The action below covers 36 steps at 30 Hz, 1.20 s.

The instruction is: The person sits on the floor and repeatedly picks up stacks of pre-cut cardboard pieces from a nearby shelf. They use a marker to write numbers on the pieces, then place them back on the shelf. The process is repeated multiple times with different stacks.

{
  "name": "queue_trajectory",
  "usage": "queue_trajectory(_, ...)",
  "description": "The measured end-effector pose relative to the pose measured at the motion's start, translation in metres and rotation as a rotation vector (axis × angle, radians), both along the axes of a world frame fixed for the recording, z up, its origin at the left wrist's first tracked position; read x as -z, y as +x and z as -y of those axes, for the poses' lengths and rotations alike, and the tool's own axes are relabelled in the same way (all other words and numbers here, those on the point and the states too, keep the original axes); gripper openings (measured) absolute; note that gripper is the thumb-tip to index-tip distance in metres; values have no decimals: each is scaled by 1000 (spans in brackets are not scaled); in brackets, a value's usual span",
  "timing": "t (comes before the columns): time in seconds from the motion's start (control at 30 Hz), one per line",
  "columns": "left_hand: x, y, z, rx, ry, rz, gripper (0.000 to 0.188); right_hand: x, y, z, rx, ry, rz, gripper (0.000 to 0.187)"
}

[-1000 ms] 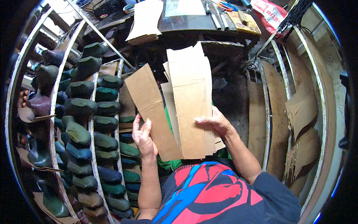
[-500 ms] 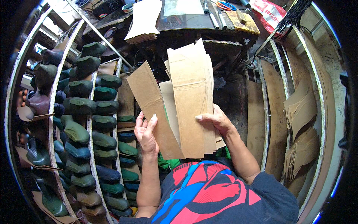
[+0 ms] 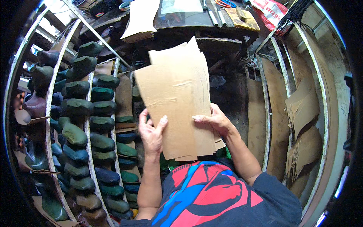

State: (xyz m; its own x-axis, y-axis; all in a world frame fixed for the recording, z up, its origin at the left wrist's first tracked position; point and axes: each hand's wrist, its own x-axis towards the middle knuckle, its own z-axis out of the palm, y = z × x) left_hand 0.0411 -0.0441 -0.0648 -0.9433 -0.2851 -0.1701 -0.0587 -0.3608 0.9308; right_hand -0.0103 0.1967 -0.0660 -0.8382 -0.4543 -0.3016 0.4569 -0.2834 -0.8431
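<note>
Between a left rack [image 3: 50, 96] filled with dark shoe lasts [image 3: 77, 134] and a right rack [image 3: 268, 121] bearing brown card [image 3: 302, 108], brown sheets [image 3: 172, 113] overlap in front of the person, gripped at the left edge by the left hand [image 3: 151, 134] and at the right by the right hand [image 3: 217, 121], thumbs on top. Beyond them, a dark, glossy tabletop [image 3: 181, 22] carries white sheets [image 3: 140, 17], markers [image 3: 213, 18] and, at its right end, a red-and-white plastic bag [image 3: 272, 15].
</note>
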Motion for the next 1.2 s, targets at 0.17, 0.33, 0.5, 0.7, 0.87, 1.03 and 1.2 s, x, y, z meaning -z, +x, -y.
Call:
queue_trajectory(0.17,0,1,30,-102,107,30,61,0,-2,-10,42,-7,16,67)
queue_trajectory(0.33,8,1,39,-133,237,-37,54,16,-6,-15,95,20,-28,49)
queue_trajectory(0.5,8,3,44,-114,388,54,50,29,-9,-27,60,19,19,50)
queue_trajectory(0.7,3,2,26,22,273,-43,64,18,-3,-31,148,88,-14,50)
queue_trajectory(0.87,5,-8,18,-34,34,-26,68,-6,8,-56,284,176,-1,54)
queue_trajectory(1.03,5,-13,40,-136,67,-13,63,-22,26,-101,350,338,-25,58)
queue_trajectory(1.2,6,-5,58,-152,-15,13,60,-17,45,-128,469,345,44,57)
